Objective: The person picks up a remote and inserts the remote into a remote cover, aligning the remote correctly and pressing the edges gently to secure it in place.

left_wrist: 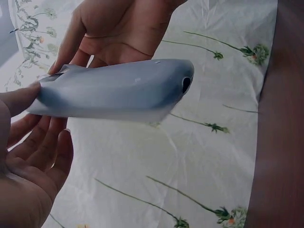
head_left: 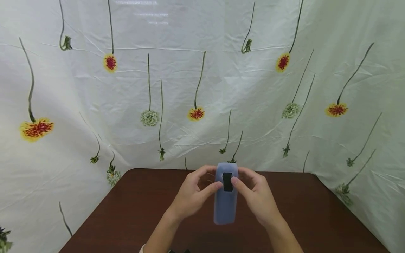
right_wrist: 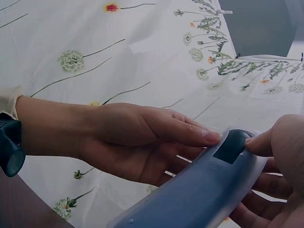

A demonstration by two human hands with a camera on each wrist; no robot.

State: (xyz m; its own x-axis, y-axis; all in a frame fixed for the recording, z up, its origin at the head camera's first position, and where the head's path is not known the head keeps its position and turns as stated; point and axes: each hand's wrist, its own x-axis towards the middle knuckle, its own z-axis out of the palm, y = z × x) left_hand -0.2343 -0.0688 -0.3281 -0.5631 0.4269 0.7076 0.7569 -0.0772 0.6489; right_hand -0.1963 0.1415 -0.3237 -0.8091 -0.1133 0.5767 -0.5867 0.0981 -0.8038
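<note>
A long blue case [head_left: 225, 207] with rounded ends and a dark rectangular patch [head_left: 227, 182] near its top is held up over the table. My left hand [head_left: 190, 196] grips its left side, thumb on the front face beside the patch and fingers behind. On the opposite side my right hand [head_left: 257, 198] holds it the same way, its thumb tip at the patch's right edge. In the left wrist view the case [left_wrist: 123, 90] lies lengthwise and shows a small dark hole [left_wrist: 186, 84] in its end. The right wrist view shows both thumbs beside the patch [right_wrist: 232, 146].
Below the hands is a dark reddish-brown table [head_left: 133, 211]. A white cloth [head_left: 177, 84] printed with flowers hangs behind it and along the sides. A small dark object [head_left: 178, 251] shows at the bottom edge of the head view.
</note>
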